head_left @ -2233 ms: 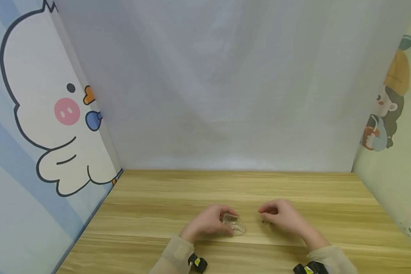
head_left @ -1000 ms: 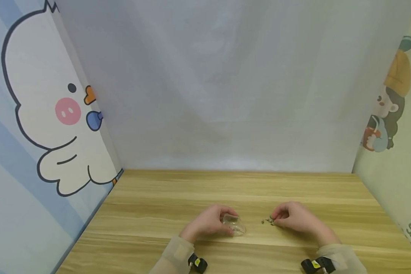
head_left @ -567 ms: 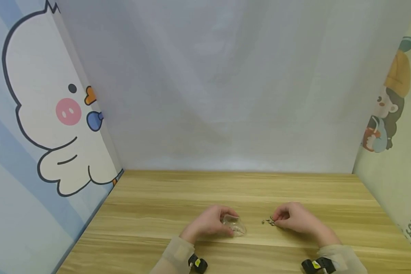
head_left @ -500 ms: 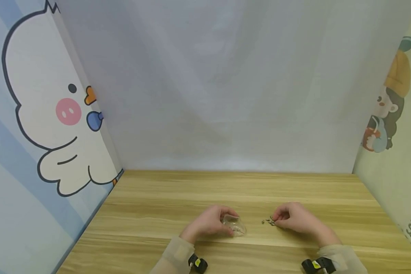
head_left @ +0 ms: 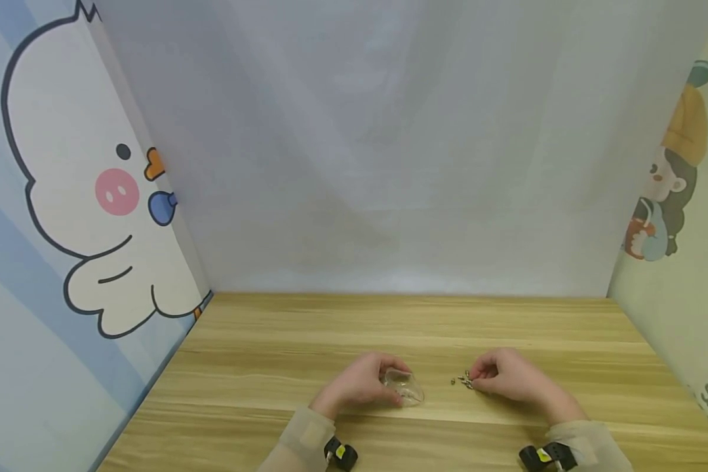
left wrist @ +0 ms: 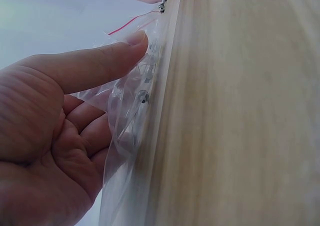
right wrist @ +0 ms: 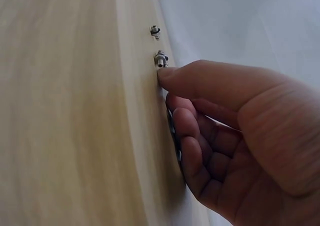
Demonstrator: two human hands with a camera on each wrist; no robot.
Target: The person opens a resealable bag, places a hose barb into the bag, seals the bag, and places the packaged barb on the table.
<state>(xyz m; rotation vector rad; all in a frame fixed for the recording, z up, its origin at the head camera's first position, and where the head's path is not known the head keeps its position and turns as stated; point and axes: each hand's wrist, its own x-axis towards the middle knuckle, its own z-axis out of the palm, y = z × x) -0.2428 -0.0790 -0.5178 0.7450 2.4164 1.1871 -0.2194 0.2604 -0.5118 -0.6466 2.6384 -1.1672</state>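
In the head view my left hand (head_left: 366, 381) holds a clear plastic bag (head_left: 406, 388) low over the wooden table. The left wrist view shows a red strip (left wrist: 127, 24) at the bag's mouth and a small metal part (left wrist: 143, 96) inside, with my thumb across the bag. To the right, my right hand (head_left: 510, 373) bends its fingers at several small metal fittings (head_left: 468, 384) on the table. Seen from the right wrist, its thumb tip is right at one threaded metal fitting (right wrist: 160, 59); I cannot tell if the fingertips pinch one.
A single small metal piece (head_left: 453, 381) lies left of the cluster, between it and the bag. The wooden table (head_left: 307, 321) runs back to a grey cloth (head_left: 366, 164). Cartoon-printed panels (head_left: 59, 275) stand at either side.
My right hand has shifted right since the oldest frame, uncovering the small metal fittings, and has barely moved in the last second. The left hand and bag stay in place.
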